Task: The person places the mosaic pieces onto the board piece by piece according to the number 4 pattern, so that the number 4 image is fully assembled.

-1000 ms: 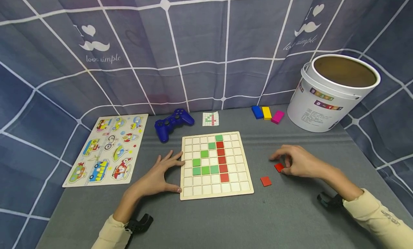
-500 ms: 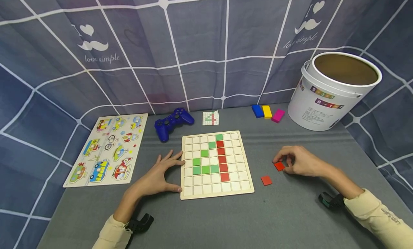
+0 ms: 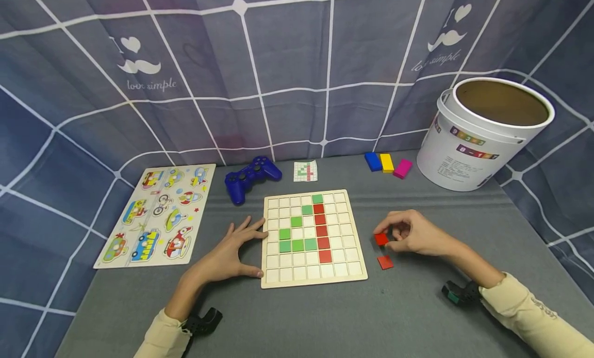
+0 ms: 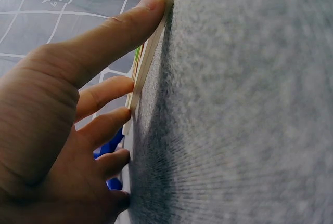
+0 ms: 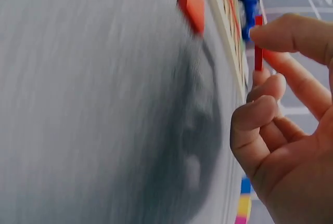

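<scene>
A wooden grid board (image 3: 314,282) lies mid-table, with green tiles (image 3: 296,222) in a stepped line and a row, and red tiles (image 3: 322,230) in a column. My left hand (image 3: 227,255) touches the board's left edge with thumb and fingertips, fingers spread; the left wrist view shows the thumb (image 4: 119,31) against the rim. Right of the board, my right hand (image 3: 413,233) pinches a red square tile (image 3: 381,239) between thumb and fingers. In the right wrist view this tile (image 5: 258,42) appears edge-on, above the cloth. Another red tile (image 3: 385,262) lies on the table nearby.
A small printed pattern card (image 3: 305,171) lies behind the board, beside a blue game controller (image 3: 252,177). At left is a vehicle puzzle board (image 3: 155,216). Blue, yellow and pink blocks (image 3: 387,163) lie near a white bucket (image 3: 464,157) at the back right. A tiled-pattern curtain surrounds the table.
My right hand has picked the red tile up off the table and moved it left toward the board. The left hand stays at the board's edge.
</scene>
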{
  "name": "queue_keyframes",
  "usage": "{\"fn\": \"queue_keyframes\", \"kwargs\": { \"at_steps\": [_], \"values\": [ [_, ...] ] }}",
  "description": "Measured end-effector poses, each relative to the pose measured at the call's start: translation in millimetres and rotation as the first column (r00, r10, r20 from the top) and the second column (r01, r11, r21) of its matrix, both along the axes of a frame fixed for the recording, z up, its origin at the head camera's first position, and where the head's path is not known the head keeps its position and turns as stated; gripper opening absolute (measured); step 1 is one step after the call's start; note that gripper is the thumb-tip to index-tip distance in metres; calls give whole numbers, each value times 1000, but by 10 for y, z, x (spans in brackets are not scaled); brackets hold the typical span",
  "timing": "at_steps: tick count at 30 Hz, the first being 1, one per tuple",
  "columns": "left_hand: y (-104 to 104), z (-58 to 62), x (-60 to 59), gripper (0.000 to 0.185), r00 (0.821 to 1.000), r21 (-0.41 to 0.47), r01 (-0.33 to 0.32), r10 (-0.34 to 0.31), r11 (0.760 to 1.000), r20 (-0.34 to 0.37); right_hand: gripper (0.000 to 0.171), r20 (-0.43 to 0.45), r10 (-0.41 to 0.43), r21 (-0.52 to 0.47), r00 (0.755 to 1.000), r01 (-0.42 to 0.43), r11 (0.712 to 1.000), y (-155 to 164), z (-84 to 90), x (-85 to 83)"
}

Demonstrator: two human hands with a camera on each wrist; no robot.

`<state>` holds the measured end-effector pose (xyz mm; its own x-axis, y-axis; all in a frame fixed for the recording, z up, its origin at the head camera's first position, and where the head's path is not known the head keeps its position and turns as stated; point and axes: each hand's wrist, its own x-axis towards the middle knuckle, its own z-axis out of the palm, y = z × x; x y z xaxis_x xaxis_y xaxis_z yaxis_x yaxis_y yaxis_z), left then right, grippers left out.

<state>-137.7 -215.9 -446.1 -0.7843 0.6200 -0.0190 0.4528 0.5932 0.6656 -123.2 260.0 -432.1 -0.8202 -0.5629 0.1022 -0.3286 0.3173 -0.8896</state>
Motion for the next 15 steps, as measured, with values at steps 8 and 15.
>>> {"fn": "queue_keyframes", "kwargs": {
  "at_steps": [8, 15],
  "values": [
    [-3, -4, 6, 88, 1000, 1, 1, -1, 1000, -3, 32, -60, -5, 46, 998, 8, 999, -509, 28, 116],
    [-12, -22, -9, 88, 1000, 4, 2, -2, 1000, -11, 30, -154, -17, 113, 988, 35, 993, -875, 21, 217]
  ]
}}
